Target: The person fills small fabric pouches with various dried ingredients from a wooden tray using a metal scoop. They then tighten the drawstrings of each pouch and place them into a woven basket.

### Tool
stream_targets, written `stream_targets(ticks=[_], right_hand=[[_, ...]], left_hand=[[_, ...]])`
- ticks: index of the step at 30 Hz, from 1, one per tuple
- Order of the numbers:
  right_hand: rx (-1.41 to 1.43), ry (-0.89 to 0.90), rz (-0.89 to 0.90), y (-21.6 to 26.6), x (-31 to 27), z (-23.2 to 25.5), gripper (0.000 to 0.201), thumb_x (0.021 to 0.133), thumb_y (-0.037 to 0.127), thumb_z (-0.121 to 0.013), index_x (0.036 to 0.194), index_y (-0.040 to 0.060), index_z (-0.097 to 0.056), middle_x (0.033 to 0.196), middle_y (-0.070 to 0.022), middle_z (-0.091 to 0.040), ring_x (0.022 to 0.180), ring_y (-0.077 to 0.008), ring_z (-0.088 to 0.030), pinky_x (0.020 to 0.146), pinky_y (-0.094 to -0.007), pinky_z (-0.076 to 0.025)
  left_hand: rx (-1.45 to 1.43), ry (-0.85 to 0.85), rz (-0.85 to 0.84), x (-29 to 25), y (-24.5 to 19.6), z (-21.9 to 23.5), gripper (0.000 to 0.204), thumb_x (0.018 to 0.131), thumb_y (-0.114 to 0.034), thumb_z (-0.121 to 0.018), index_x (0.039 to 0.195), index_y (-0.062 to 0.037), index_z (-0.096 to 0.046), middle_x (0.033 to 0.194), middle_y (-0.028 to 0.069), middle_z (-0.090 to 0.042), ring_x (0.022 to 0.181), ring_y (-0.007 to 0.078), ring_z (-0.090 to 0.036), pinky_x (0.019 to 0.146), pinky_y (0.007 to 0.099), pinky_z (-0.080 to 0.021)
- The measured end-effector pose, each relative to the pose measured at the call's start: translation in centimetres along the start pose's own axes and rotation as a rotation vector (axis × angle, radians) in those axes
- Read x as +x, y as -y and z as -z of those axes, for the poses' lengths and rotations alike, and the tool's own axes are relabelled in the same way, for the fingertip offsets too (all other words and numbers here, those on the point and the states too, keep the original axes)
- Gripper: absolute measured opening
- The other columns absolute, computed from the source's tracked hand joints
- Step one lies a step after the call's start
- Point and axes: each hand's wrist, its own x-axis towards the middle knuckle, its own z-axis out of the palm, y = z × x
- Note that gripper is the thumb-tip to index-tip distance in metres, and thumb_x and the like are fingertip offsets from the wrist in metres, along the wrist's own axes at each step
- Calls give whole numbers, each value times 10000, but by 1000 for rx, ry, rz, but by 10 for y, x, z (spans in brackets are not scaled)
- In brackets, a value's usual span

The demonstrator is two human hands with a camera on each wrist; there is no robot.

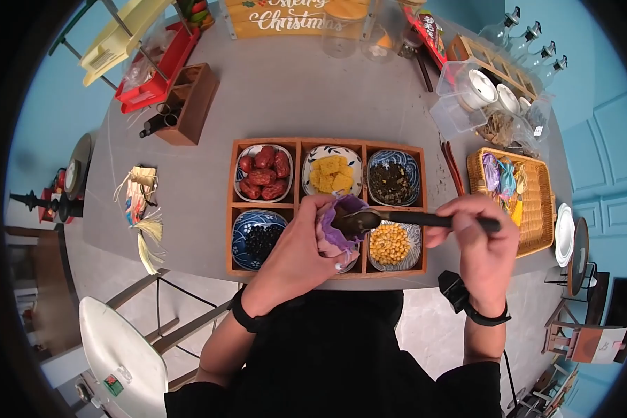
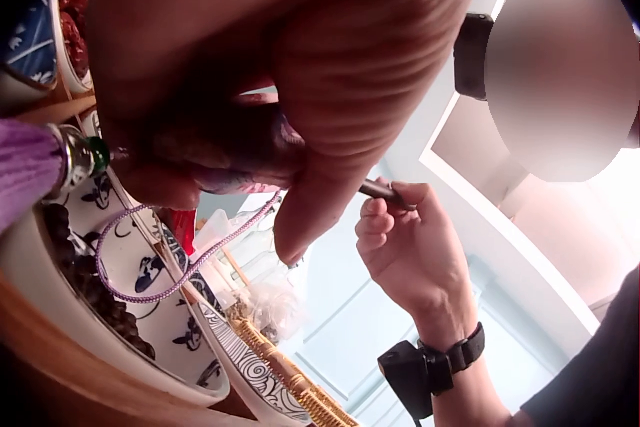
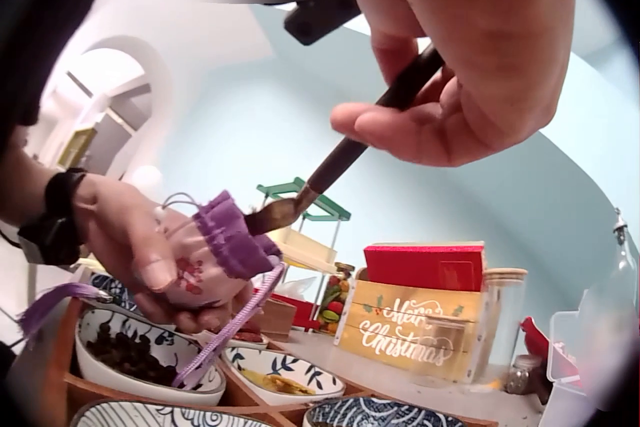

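Note:
My left hand (image 1: 289, 244) holds a pink drawstring pouch (image 3: 205, 257) with a purple ruffled mouth above the divided wooden tray (image 1: 298, 167). A purple tassel (image 2: 28, 172) and cord hang from it. My right hand (image 1: 477, 233) grips the dark handle of a spoon (image 1: 425, 219), whose metal bowl dips into the pouch mouth. The tray's bowls hold red dates (image 1: 263, 173), yellow chunks (image 1: 331, 174), dried dark leaves (image 1: 393, 182), small black grains (image 1: 263, 242) and yellow kernels (image 1: 390, 244). Dark clumps (image 3: 130, 352) fill the bowl mostly hidden beneath the left hand.
At right stands a wicker basket (image 1: 543, 202) with colourful pouches, with a dark reddish stick (image 1: 453, 169) beside it. Clear plastic boxes (image 1: 460, 115) lie behind. A wooden caddy (image 1: 191, 104) and a tasselled bundle (image 1: 143, 202) lie at left. A Christmas box (image 1: 296, 19) stands at the back.

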Motion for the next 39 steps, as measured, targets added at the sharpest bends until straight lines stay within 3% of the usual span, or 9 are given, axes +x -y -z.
stream_targets(ticks=[2,9,14,20,22,25,29,35,39], right_hand=[[-36,132,129,-1,-4,3,153,865,-53,-476,944,-73,-605,889,-127,-630,757,-155,-660,692,-250,-514],[201,-160,330,-28,-19,47,192,912,51,-461,1009,-64,-580,832,-178,-635,699,-223,-644,653,-337,-532],[240,-720,-15,-98,-42,76,283,989,208,-502,1099,-46,-565,868,-174,-665,709,-205,-654,672,-314,-539],[123,-892,-233,-143,-70,55,271,969,205,-559,1079,-43,-569,885,-169,-674,734,-203,-677,695,-278,-550],[41,-882,-213,-152,-75,54,237,956,186,-584,1044,-33,-605,886,-144,-680,728,-180,-656,703,-282,-534],[-836,-688,-63,-147,-80,56,162,937,126,-596,1008,-9,-652,924,-83,-668,815,-154,-596,751,-290,-478],[-562,-625,154,-92,-58,42,163,953,45,-517,1014,-45,-638,964,-96,-661,873,-150,-605,816,-274,-472],[54,263,150,-37,3,-20,373,813,6,-687,1176,18,-605,1045,-76,-615,959,-158,-595,823,-281,-460],[32,448,170,-49,-1,-37,174,804,12,-705,969,-10,-654,936,-58,-593,795,-118,-584,722,-255,-469]], left_hand=[[30,-11,-14,0,-5,1,700,743,-135,-805,1267,-15,-357,1165,126,-556,1072,173,-562,936,302,-451],[-48,-82,-79,-6,11,4,718,729,-109,-808,1270,-16,-344,1132,114,-557,1057,173,-565,917,303,-464],[-264,-85,-231,-24,17,7,652,776,15,-666,1312,-4,-295,1146,105,-524,1067,206,-552,943,313,-447],[-693,195,-111,-20,13,28,507,791,66,-514,1284,-30,-445,1164,74,-524,1092,155,-533,774,269,-478],[-921,150,-93,-16,6,32,652,653,60,-536,1294,3,-433,1113,137,-557,1046,270,-593,686,325,-530],[-964,199,-101,-12,9,42,729,645,46,-540,1354,-20,-379,1196,148,-531,1105,295,-571,697,352,-540],[-1041,353,-140,-7,6,40,804,614,40,-549,1385,-13,-329,1201,183,-531,1083,325,-575,654,372,-555],[-930,587,-100,-7,-3,28,751,629,22,-575,1352,43,-371,1103,224,-575,1008,355,-602,604,383,-563],[-769,665,-38,-17,3,27,633,735,-31,-562,1348,-9,-406,1150,161,-573,1032,276,-603,677,330,-556]])
